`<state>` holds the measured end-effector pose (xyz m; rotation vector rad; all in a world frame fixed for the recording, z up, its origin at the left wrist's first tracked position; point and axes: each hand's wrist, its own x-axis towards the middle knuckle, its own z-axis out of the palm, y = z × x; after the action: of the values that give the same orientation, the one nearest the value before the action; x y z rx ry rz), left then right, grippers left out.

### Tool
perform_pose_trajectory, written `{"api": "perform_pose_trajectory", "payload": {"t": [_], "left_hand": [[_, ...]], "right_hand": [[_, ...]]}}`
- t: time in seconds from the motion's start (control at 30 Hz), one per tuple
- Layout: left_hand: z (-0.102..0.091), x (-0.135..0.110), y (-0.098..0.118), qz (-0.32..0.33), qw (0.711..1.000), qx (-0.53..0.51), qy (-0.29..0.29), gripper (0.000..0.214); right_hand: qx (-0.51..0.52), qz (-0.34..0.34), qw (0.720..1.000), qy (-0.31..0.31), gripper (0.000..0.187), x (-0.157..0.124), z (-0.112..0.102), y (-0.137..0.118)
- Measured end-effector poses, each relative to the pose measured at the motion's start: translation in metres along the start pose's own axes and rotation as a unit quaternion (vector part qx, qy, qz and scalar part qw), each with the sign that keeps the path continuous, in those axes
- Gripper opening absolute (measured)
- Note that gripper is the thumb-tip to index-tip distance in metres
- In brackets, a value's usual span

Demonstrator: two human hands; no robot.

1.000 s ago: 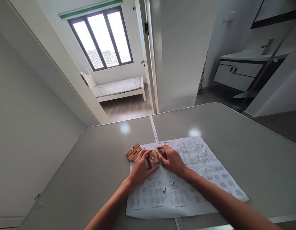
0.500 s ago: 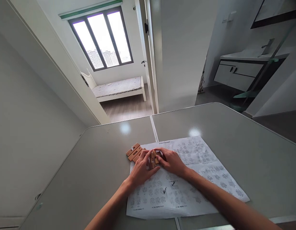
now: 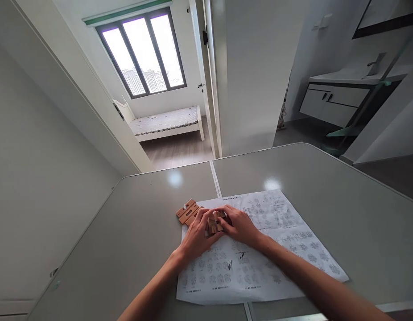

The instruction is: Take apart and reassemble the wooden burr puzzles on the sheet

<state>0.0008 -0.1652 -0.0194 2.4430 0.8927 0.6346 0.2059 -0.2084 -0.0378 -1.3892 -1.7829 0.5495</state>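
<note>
Between my two hands is a cluster of small notched wooden puzzle blocks (image 3: pixel 216 224), light brown, low over the printed sheet (image 3: pixel 266 292). My left hand (image 3: pixel 197 235) curls around the cluster's left side, its thumb along the near edge. From the right, my right hand (image 3: pixel 240 225) closes on the same blocks with thumb and fingers. The fingers hide much of the cluster, so how the blocks fit together cannot be made out. Just beyond my left hand lies a slotted brown wooden piece (image 3: pixel 187 211), partly covered by the fingers.
The sheet carries rows of small diagrams and lies across the seam of a grey table (image 3: pixel 142 232). Past the table's far edge stand an open door (image 3: pixel 201 67), a bed (image 3: pixel 166 120) and, at right, a washbasin cabinet (image 3: pixel 333 100).
My fingers have shifted slightly around the blocks, and the blocks between them have changed position a little. The sheet and the slotted piece stay where they were.
</note>
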Motion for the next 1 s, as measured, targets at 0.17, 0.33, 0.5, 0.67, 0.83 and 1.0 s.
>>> {"api": "perform_pose_trajectory", "payload": {"t": [0.17,0.33,0.5,0.67,0.83,1.0], "left_hand": [[0.0004,-0.0011,-0.0003,0.0,1.0,0.004,0.0,0.069],[0.0024,-0.0032,-0.0029,-0.004,1.0,0.021,0.008,0.075],[0.0013,-0.0054,-0.0028,-0.008,0.999,0.045,0.03,0.076],[-0.0002,-0.0047,-0.0003,-0.005,0.994,0.074,0.076,0.074],[0.0,-0.0022,0.0035,-0.004,0.99,0.094,0.101,0.065],[0.0012,-0.0016,0.0022,0.006,0.986,0.111,0.128,0.054]], "right_hand": [[0.004,-0.002,1.0,-0.001,0.028,-0.0001,-0.0007,-0.0007],[0.039,-0.007,0.999,-0.002,0.026,-0.0001,-0.0015,-0.0022],[0.077,-0.03,0.997,-0.015,0.026,0.0007,-0.0016,-0.0043],[0.137,-0.059,0.988,-0.025,0.026,0.0016,0.0002,-0.0013],[0.138,-0.083,0.986,-0.041,0.031,0.0005,0.0014,0.0002],[0.137,-0.089,0.986,-0.037,0.03,-0.0009,0.0013,-0.0045]]}}
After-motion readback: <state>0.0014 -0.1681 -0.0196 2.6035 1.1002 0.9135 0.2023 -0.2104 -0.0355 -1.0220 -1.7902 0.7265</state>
